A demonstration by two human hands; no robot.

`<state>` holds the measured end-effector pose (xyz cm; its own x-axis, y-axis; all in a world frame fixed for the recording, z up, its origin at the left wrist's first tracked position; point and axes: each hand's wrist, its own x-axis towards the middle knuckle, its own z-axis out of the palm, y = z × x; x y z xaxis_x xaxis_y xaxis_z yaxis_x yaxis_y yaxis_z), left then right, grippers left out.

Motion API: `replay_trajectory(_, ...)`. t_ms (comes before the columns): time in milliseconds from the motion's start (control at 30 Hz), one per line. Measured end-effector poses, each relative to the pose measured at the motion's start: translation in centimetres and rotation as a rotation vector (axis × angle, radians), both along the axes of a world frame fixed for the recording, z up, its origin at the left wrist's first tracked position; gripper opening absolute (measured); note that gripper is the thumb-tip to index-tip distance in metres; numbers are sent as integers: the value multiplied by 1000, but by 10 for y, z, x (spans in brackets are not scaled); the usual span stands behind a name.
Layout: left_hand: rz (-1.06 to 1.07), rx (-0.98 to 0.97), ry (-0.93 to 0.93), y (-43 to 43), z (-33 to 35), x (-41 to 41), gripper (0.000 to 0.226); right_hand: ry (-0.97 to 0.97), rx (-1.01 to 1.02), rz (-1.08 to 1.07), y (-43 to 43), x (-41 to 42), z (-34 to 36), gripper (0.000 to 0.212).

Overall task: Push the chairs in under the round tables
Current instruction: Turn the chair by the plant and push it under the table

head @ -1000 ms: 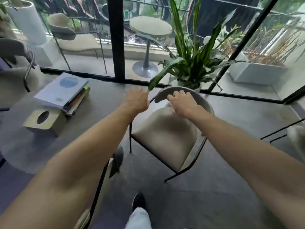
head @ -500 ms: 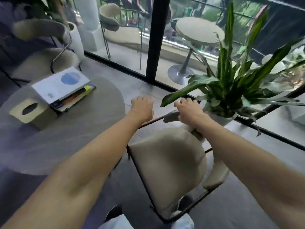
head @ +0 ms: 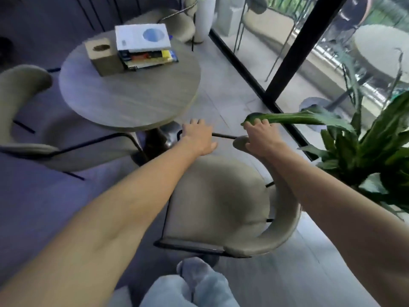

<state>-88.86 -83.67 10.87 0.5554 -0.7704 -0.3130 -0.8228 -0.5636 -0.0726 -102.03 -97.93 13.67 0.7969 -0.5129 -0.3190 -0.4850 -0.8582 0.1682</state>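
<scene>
Chair [head: 221, 202]: beige seat, curved backrest, on floor just short of round table [head: 130, 94], not under it. Left hand [head: 199, 139] closed over black frame bar; right hand [head: 261, 138] clamped on backrest end. Potted plant [head: 363, 151] right. Tabletop: tissue box [head: 104, 57], slot on top, contents indiscernible; book stack [head: 145, 48] touching it.

Hands: two, left hand [head: 198, 138] and right hand [head: 261, 138].
Round counters: two, indoor counter [head: 130, 100], outdoor counter [head: 379, 49] behind glass.
Chairs: four in view: near chair [head: 221, 202], left chair [head: 26, 120], far chair [head: 174, 23], outdoor chair [head: 267, 21].
Tissue box [head: 103, 56]: one.
Book stack [head: 146, 48]: one; book count unclear.
Potted plant [head: 365, 138]: one.
</scene>
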Motion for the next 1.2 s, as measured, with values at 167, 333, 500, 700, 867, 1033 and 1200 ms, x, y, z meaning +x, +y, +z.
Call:
replay_trajectory(167, 107, -25, -24, 21, -2, -47, 62, -38, -18, 128, 9, -27, -9, 48)
replay_trajectory(333, 184, -4, -29, 34, -9, -113, 62, -61, -66, 231, 19, -76, -27, 51)
replay_trajectory(500, 231, -33, 31, 43, -23, -196, 57, -41, -23, 280, 21, -141, -48, 54)
replay_trajectory(700, 322, 34, 104, 41, -44, -275, 56, 26, 13, 357, -4, -204, -70, 53)
replay_trajectory(867, 374, 90, 145, 10, -64, -326, 77, 53, 3, 503, -54, -233, -94, 54)
replay_trajectory(1033, 512, 93, 194, -33, -85, -388, 81, 93, 14, 681, -95, -263, -126, 50)
replay_trajectory(1200, 607, 104, 222, -66, -115, -434, 76, 100, 20, 801, -123, -277, -155, 48)
